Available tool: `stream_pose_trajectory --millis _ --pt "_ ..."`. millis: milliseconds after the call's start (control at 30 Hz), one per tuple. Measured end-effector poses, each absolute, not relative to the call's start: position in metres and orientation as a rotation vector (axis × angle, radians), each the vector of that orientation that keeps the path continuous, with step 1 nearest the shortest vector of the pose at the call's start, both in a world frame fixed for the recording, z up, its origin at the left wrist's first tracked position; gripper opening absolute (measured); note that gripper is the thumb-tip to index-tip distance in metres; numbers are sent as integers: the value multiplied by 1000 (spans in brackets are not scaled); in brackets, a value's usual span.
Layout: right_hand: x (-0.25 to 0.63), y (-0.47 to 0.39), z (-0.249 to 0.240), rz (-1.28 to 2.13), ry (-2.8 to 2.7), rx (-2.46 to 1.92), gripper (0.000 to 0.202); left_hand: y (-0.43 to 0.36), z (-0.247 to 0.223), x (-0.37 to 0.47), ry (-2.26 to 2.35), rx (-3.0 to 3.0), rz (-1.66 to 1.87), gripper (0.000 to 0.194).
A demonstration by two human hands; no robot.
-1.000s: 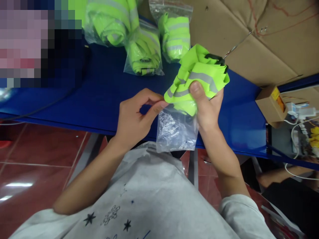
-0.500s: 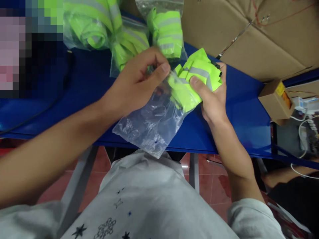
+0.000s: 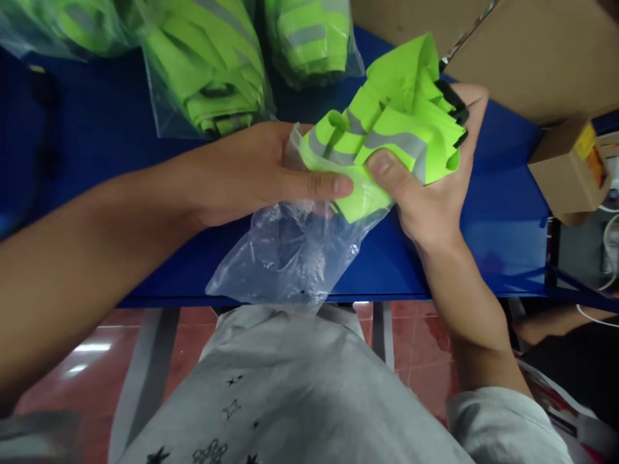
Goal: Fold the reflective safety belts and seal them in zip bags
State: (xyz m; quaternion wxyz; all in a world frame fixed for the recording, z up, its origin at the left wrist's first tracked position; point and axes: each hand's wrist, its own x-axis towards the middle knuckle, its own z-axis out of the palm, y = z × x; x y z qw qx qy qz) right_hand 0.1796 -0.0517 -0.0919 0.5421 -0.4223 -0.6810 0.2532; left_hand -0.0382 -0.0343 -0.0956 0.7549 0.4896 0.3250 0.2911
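My right hand (image 3: 430, 193) grips a folded neon-yellow reflective vest (image 3: 401, 122) with grey stripes, thumb on top, other fingers hidden behind it. Black edging shows at the vest's far right end. The vest's lower left end sits inside the mouth of a clear plastic bag (image 3: 294, 251), whose lower part hangs slack toward my lap. My left hand (image 3: 280, 167) is closed on the bag's mouth and the vest end in it, its thumb lying across the front. The left fingers are mostly hidden behind the bag.
Several bagged neon-yellow vests (image 3: 207, 71) lie along the back of the blue table (image 3: 503, 193). A large cardboard box (image 3: 541, 58) stands at the back right, with a small open carton (image 3: 565, 167) before it. Another person's arm (image 3: 546, 325) shows at the lower right.
My left hand has gone from pinching the bag's edge to wrapping round its mouth, thumb now across the vest end. My right hand keeps its hold. The view has shifted closer to the table.
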Motion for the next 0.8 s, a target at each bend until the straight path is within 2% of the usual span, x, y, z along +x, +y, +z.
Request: stream_pose_trajectory --millis 67,200,267,500,567,800 --pt "178 -55 -86 573 -1651 -990 43 -36 -91 -38 690 1055 645 37" --pt "183 -55 -90 624 -1706 -988 52 -35 -92 -39 757 1194 691 58" --pt "186 -54 -96 709 -1764 -1067 53 -34 -96 -40 807 1260 681 63" --pt "179 -68 -88 787 -1845 -1124 45 -38 -94 -37 734 1209 728 55" --pt "177 -71 -81 807 -1874 -1090 43 -39 -89 -36 764 1216 783 59" --pt "207 -56 -75 992 -1898 -983 51 -48 -78 -28 843 1271 765 101"
